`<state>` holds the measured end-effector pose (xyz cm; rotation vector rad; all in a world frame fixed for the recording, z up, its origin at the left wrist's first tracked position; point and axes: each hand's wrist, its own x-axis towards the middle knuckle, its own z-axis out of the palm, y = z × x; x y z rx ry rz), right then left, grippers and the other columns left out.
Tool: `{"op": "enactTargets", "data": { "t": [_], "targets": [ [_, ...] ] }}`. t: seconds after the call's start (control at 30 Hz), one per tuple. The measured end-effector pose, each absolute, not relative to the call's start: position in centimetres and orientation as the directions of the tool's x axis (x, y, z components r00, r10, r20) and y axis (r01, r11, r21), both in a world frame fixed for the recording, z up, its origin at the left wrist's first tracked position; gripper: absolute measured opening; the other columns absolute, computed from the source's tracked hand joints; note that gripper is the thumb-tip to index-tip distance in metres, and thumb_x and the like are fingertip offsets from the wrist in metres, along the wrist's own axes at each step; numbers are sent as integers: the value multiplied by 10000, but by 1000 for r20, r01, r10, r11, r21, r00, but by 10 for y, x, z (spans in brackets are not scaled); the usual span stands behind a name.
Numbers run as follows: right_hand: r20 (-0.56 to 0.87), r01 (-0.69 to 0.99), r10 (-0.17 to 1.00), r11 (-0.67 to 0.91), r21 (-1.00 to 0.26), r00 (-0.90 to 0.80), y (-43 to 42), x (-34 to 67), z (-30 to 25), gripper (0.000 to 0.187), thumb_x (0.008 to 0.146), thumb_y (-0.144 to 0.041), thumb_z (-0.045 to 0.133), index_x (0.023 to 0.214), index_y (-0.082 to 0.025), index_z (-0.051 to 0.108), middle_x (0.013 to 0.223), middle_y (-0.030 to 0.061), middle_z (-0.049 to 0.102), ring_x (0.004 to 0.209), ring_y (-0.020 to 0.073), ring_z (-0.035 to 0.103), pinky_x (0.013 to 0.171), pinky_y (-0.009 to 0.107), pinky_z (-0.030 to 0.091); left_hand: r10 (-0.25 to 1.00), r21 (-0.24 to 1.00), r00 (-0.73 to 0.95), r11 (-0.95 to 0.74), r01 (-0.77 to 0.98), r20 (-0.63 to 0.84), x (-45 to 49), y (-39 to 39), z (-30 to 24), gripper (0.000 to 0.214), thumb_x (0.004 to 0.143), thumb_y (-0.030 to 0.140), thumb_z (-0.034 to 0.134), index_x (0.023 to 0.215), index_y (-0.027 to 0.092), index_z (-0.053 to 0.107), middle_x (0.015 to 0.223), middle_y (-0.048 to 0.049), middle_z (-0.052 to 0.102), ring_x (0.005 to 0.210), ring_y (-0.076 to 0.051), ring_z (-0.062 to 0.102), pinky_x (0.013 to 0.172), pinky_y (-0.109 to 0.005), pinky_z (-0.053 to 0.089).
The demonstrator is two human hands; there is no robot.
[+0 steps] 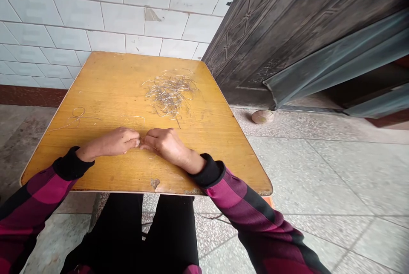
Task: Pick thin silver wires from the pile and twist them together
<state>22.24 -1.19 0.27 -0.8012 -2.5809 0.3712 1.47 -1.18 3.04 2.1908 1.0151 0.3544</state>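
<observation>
My left hand (116,142) and my right hand (164,142) rest on a yellow wooden table (108,86), fingertips meeting in a pinch near the middle of its near half. Both hands are closed on something thin that I cannot make out, perhaps a fine wire. A loose pile of thin metal wires (171,91) lies farther back, a little right of the hands. A few single wires and a small wire loop (78,113) lie at the left side of the tabletop. My sleeves are pink and black.
A white tiled wall stands behind the table. A dark carved door (287,22) is at the right. A small round object (262,116) lies on the speckled floor by the door. The table's near edge has a chipped spot (155,183).
</observation>
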Motion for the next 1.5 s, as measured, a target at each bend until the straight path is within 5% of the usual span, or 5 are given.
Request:
{"op": "enactTargets", "data": {
  "t": [0.6,0.93,1.07,1.23,1.5],
  "targets": [
    [379,435,364,892,121,-851,-11,223,-3,235,988,-176,444,983,-168,678,749,27,636,648,139,498,596,316,288,730,618,680,-503,605,-72,14,-11,35,310,876,251,381,570,202,377,525,39,456,506,-102,400,539,-246,291],
    [401,484,564,826,-290,-722,10,240,-1,362,1015,-374,463,831,-141,669,785,56,625,708,136,549,617,274,385,803,717,573,-303,627,-162,6,-9,42,222,815,270,436,610,192,472,496,47,470,464,-95,437,502,-216,325],
    [503,349,531,840,-415,-682,11,249,6,280,1015,-333,467,1059,-153,677,1010,91,678,949,168,628,813,309,502,860,760,466,-158,630,-208,-2,-4,41,188,806,260,438,644,189,500,489,45,476,442,-96,455,477,-215,343],
    [476,237,335,937,-256,-813,2,248,12,299,1021,-238,445,1226,-187,656,1281,109,640,1145,190,587,946,371,514,813,805,521,-116,582,-260,-8,0,38,125,745,233,456,639,185,501,520,50,466,446,-82,444,461,-202,339],
    [268,225,232,973,-55,-935,-15,238,21,305,1020,-175,415,1034,-152,718,1000,104,697,1021,191,579,803,313,522,752,828,594,-119,548,-284,-9,2,32,110,707,227,477,610,185,504,513,50,463,445,-80,436,449,-203,338]
  ]
}}
